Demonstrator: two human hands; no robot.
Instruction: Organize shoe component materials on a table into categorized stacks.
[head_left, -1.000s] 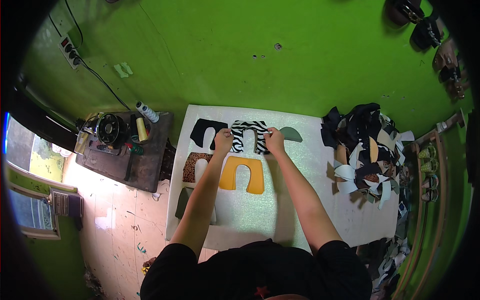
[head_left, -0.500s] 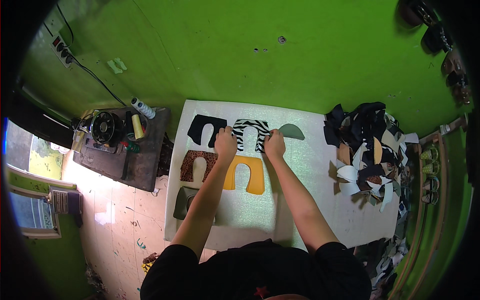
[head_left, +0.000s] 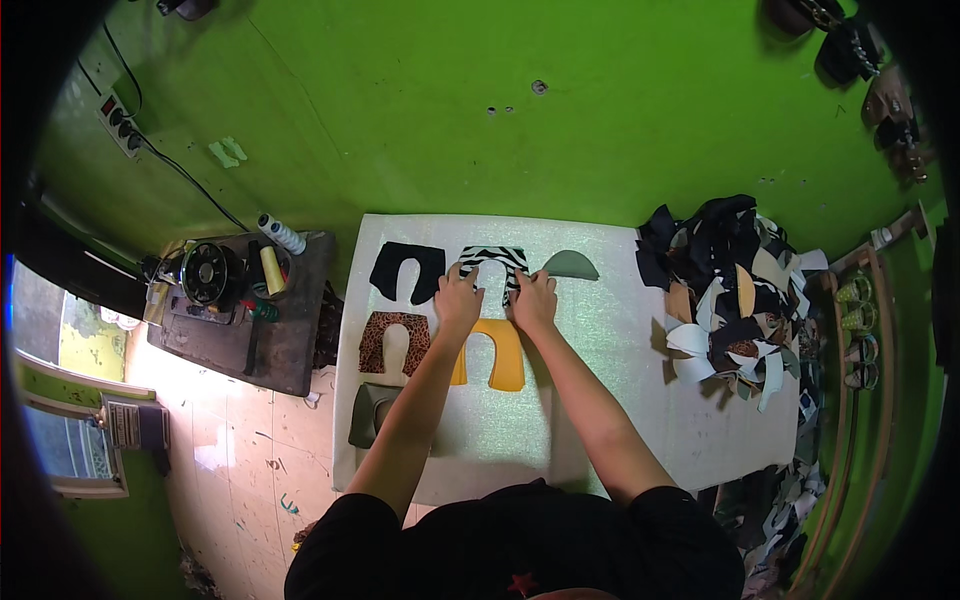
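Note:
A zebra-striped U-shaped piece lies on the white tabletop with its two legs toward me. My left hand rests over its left leg, thumb and fingers apart. On its right leg are the spread fingertips of my right hand. Both legs are partly covered. To the left lies a black U-shaped piece, with a leopard-print one below it. A yellow U-shaped piece sits nearer me, partly behind my left forearm. Just beyond my right hand is a grey-green half-round piece.
A dark green-grey piece lies at the table's near left. Mixed scraps are heaped on the table's right. At left stands a sewing machine with thread cones. A green wall rises behind; shoes hang on a rack.
My hands have come closer together and slid slightly nearer to me along the zebra-striped piece. The whole view has shifted a little. The other cut pieces have kept their places.

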